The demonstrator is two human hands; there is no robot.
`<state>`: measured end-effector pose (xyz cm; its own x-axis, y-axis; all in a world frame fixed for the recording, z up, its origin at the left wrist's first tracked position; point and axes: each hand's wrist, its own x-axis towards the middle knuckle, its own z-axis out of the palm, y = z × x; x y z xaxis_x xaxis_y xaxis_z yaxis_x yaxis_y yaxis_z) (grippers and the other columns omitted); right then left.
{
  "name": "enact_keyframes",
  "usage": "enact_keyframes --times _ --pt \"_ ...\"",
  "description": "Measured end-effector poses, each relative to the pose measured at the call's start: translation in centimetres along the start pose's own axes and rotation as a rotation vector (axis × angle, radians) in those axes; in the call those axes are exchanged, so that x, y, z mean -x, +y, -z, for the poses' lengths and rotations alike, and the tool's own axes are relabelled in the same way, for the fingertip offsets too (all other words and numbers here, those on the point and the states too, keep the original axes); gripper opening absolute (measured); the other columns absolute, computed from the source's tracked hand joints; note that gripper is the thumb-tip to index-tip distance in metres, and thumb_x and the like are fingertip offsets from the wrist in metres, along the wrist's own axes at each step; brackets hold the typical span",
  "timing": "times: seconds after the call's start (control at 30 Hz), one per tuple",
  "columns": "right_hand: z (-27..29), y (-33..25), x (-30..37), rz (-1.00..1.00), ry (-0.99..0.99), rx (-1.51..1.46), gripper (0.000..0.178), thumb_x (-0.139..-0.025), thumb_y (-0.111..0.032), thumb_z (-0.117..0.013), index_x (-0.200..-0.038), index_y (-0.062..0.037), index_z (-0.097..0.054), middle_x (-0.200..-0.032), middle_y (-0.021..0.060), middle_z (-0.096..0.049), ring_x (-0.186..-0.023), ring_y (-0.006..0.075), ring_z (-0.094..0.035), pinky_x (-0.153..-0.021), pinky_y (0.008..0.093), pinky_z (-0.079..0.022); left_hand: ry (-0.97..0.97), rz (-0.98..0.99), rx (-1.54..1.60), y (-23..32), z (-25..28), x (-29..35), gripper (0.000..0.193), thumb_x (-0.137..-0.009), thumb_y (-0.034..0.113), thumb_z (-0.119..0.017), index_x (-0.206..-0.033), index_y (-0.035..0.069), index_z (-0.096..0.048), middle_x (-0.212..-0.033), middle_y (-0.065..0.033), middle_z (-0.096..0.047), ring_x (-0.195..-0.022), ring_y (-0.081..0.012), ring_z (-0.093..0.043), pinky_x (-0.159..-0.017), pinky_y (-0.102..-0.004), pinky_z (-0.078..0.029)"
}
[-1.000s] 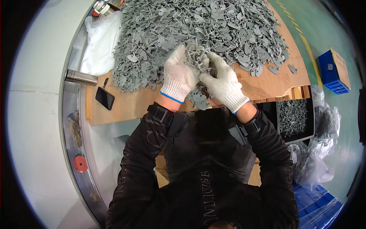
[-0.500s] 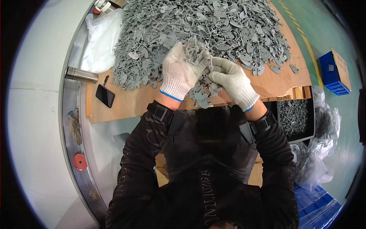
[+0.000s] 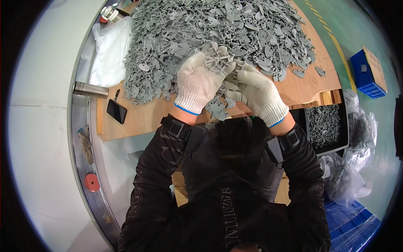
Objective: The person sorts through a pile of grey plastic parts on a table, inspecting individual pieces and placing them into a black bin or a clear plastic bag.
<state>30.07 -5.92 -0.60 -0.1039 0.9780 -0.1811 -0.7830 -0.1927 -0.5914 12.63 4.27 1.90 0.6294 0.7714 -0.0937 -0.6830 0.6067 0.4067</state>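
White knit gloves with blue cuffs cover both hands. My left hand (image 3: 195, 82) is cupped around a bunch of small grey branched pieces (image 3: 217, 61), which stick up out of its palm. Close against its fingertips is my right hand (image 3: 259, 92), its fingers curled around a few more grey branched pieces (image 3: 238, 67). Some of the right fingers are hidden. Just under the hands, flat curved grey pieces (image 3: 217, 110) lie at the table's front edge. Beyond them spreads a large pile of mixed grey pieces (image 3: 247, 29).
On the wooden tabletop (image 3: 302, 95), a black phone (image 3: 116, 111) lies at left near a steel flask (image 3: 91, 89) and a white plastic bag (image 3: 111, 54). Below the right edge, a black bin (image 3: 323, 126) holds branched pieces. A blue crate (image 3: 368, 73) stands farther right.
My right hand has turned and come in closer against the left. Its fingers, pinching at a piece before, now curl around branched pieces. The left hand still holds its bunch.
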Motion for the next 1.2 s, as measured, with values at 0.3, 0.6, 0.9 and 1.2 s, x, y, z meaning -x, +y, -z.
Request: enact_keyframes --times 0.3,0.6,0.9,1.2 --pt "1.8 -2.1 3.9 0.181 0.12 -0.208 0.054 -0.117 -0.051 -0.053 -0.149 -0.0073 -0.056 -0.149 0.0167 -0.061 -0.127 0.0375 -0.068 -0.102 0.0603 -0.063 -0.172 0.138 -0.41 -5.2 -4.4 0.3 0.044 -0.106 0.015 -0.061 -0.147 -0.003 -0.059 -0.142 -0.0183 -0.068 -0.134 -0.0363 -0.065 -0.119 -0.0509 -0.051" --pt "8.7 -3.2 11.7 0.353 0.102 -0.521 0.055 -0.117 -0.053 -0.052 -0.145 -0.0057 -0.06 -0.14 0.0195 -0.068 -0.127 0.0387 -0.069 -0.104 0.0596 -0.061 -0.44 0.168 -1.298 -16.7 -9.6 -0.2 0.061 -0.102 -0.007 -0.056 -0.162 -0.006 -0.047 -0.158 -0.0213 -0.059 -0.148 -0.0298 -0.057 -0.124 -0.038 -0.045" --pt "11.8 -2.6 17.3 0.382 0.051 -0.716 0.062 -0.117 -0.058 -0.049 -0.14 -0.0036 -0.064 -0.137 0.0207 -0.072 -0.124 0.0398 -0.071 -0.105 0.0589 -0.06 -0.825 -0.139 -1.738 -19.5 -12.9 1.5 0.063 -0.098 -0.01 -0.052 -0.16 0.001 -0.052 -0.153 -0.019 -0.063 -0.141 -0.0282 -0.064 -0.116 -0.0375 -0.053" --pt "13.4 -1.5 21.3 0.4 -0.033 -0.707 0.07 -0.117 -0.063 -0.041 -0.139 -0.0013 -0.065 -0.133 0.0234 -0.072 -0.117 0.041 -0.073 -0.1 0.0569 -0.063 -0.773 -0.294 -1.812 -19.2 -13.1 3.8 0.049 -0.103 -0.002 -0.06 -0.152 0.002 -0.061 -0.135 -0.0151 -0.074 -0.11 -0.022 -0.076 -0.094 -0.033 -0.061"
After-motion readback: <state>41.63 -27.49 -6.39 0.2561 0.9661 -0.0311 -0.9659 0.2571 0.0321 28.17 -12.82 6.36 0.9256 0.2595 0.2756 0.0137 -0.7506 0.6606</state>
